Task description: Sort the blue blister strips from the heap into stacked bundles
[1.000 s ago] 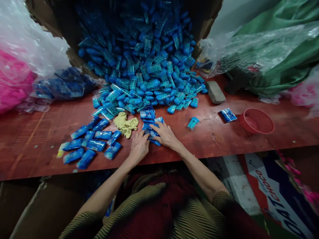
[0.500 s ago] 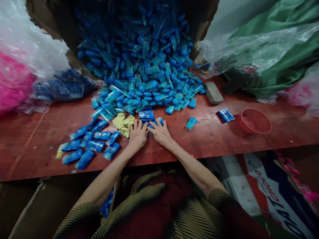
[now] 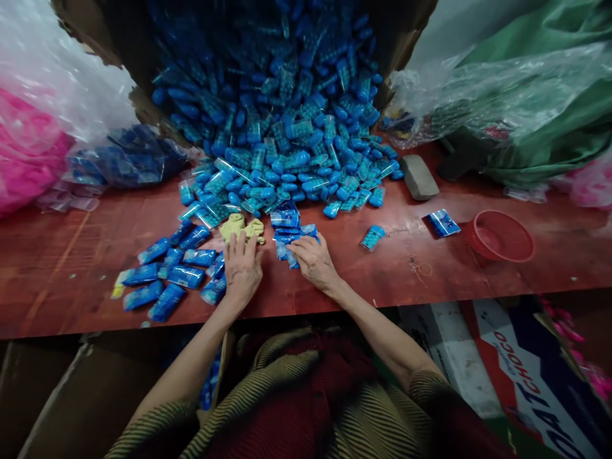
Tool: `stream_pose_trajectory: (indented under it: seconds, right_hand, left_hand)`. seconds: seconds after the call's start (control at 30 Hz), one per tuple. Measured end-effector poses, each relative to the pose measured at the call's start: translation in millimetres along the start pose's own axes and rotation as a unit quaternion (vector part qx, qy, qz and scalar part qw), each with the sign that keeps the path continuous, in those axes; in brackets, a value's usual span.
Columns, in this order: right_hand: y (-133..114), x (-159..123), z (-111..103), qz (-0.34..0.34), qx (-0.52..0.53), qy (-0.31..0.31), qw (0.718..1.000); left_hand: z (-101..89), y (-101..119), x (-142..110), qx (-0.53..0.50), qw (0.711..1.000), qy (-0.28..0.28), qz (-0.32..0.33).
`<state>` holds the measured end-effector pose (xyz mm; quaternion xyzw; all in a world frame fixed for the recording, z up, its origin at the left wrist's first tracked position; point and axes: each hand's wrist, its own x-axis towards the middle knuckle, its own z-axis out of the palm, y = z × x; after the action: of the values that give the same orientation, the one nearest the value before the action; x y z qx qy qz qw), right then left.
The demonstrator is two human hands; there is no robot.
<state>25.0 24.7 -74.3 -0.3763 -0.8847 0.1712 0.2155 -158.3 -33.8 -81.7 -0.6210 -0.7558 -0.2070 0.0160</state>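
My right hand (image 3: 315,262) is at a small stack of flat blue printed wrappers (image 3: 285,220), its fingers drawn together on one of the lower ones. My left hand (image 3: 243,271) is empty, fingers stretched forward over the near edge of a crumpled pale-yellow cloth (image 3: 239,224). Beside that hand, on the left, lie several wrapped blue packets (image 3: 186,276). Behind the wrappers spreads a large heap of clear containers with blue caps and small blue balls inside (image 3: 296,159), spilling from a torn cardboard box (image 3: 95,32).
A single blue-capped container (image 3: 373,238) stands apart on the red table (image 3: 306,303). To the right are a grey block (image 3: 421,177), a flat blue wrapper (image 3: 443,223) and a red plastic basket (image 3: 502,236). Plastic bags (image 3: 129,156) flank the heap.
My left hand has moved left, off the wrappers to the yellow cloth. The fingers of my right hand have gone from spread to drawn together. The view has shifted slightly.
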Motion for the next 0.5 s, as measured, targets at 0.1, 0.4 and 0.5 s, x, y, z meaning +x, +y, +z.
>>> stream_pose_trajectory:
  seconds: [0.1, 0.4, 0.5]
  right_hand:
    - [-14, 11, 1, 0.011, -0.004, -0.001, 1.000]
    - [-64, 63, 54, -0.042, -0.080, -0.032, 0.995]
    - [-60, 79, 69, -0.057, -0.082, -0.050, 0.994]
  left_hand:
    - [-1.9, -20, -4, 0.025, 0.999, 0.003, -0.030]
    - [-17.7, -66, -14, 0.091, 0.995, 0.013, -0.050]
    - [-18.4, -56, -7, 0.089, 0.995, 0.008, -0.034]
